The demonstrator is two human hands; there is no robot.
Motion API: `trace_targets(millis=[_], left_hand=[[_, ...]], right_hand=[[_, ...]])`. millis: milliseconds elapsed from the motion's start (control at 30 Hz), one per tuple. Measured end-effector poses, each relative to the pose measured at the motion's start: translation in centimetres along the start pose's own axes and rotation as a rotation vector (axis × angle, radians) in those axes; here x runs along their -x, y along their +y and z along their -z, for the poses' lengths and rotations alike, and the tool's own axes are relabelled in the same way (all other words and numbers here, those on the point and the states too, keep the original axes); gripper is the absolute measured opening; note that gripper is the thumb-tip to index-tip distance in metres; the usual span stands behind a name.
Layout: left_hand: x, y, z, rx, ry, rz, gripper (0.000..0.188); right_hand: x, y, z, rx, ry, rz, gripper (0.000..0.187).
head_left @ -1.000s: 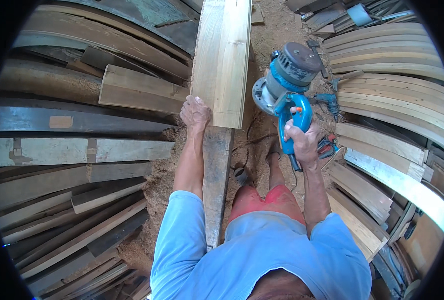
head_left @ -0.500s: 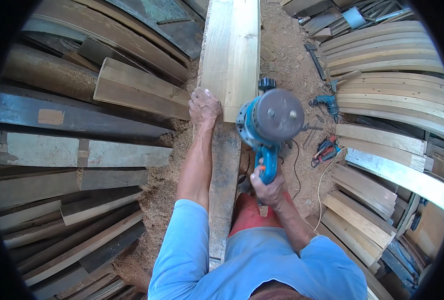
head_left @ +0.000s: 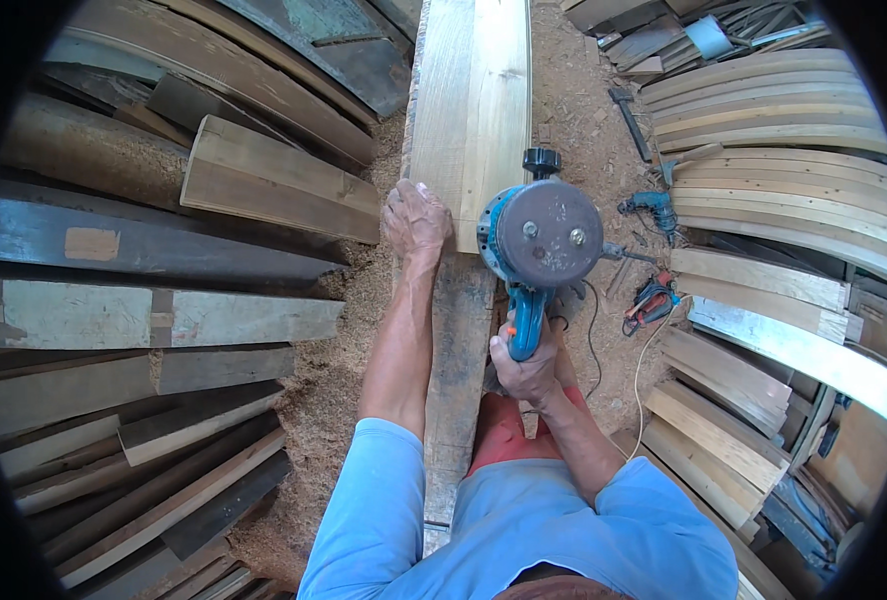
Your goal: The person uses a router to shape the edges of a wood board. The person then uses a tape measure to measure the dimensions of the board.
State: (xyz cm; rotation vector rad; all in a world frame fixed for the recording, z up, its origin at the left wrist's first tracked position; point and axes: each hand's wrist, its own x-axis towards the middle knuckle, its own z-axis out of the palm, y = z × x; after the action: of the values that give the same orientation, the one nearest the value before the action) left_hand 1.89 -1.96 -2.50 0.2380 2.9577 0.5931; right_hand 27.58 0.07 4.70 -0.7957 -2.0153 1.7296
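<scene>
A pale wooden board [head_left: 469, 120] lies lengthwise on a worn wooden beam [head_left: 459, 350]. My left hand [head_left: 420, 215] grips its left edge near the close end, with fingers curled over the side. In my right hand [head_left: 526, 372] is the blue handle of a router [head_left: 549, 232], a power tool with a round grey top and a black knob on its far side. The router stands at the board's right edge by the near corner. Its top hides the bit and base, so contact with the wood cannot be made out.
Stacked planks [head_left: 264, 190] line the left side, and curved timber [head_left: 774, 105] is piled on the right. On the shavings-covered floor [head_left: 584, 110] lie a hammer [head_left: 631, 122], a blue drill [head_left: 652, 208], a red-and-black tool [head_left: 652, 302] and a pale cord [head_left: 646, 385].
The router has tipped so that its grey top faces up more and less of its side shows. My right hand has shifted slightly left; my left hand keeps its hold on the board.
</scene>
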Motion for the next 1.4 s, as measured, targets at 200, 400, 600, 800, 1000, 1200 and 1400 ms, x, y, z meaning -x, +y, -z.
trace_targets(millis=[200,400,600,800,1000,1200,1400], left_hand=[[0.0,-0.1,-0.4,-0.026,0.023,0.008,0.029],[0.0,-0.5,-0.8,-0.029,0.078,-0.021,0.029],[-0.1,-0.1,-0.6,-0.046,0.057,-0.015,0.029],[-0.1,0.0,-0.2,-0.041,0.039,-0.008,0.031],[-1.0,1.0,-0.1,-0.156,0.027,-0.073,0.042],[-5.5,3.2,-1.8,-0.177,0.161,-0.135,0.041],[-7.7,5.2,-2.3,-0.166,0.148,-0.119,0.041]], right_hand=[[-3.3,-0.1,-0.1,0.019,0.034,-0.02,0.04],[-7.0,-1.4,-0.1,0.004,0.068,-0.037,0.036],[-10.9,-1.0,-0.2,-0.023,0.112,0.042,0.027],[-14.9,-0.9,-0.1,-0.002,0.116,0.083,0.027],[-18.9,-0.6,0.7,0.015,0.071,0.074,0.036],[-21.7,-1.2,0.4,0.029,0.115,0.081,0.037],[-25.1,-1.2,0.9,-0.008,0.108,0.047,0.036]])
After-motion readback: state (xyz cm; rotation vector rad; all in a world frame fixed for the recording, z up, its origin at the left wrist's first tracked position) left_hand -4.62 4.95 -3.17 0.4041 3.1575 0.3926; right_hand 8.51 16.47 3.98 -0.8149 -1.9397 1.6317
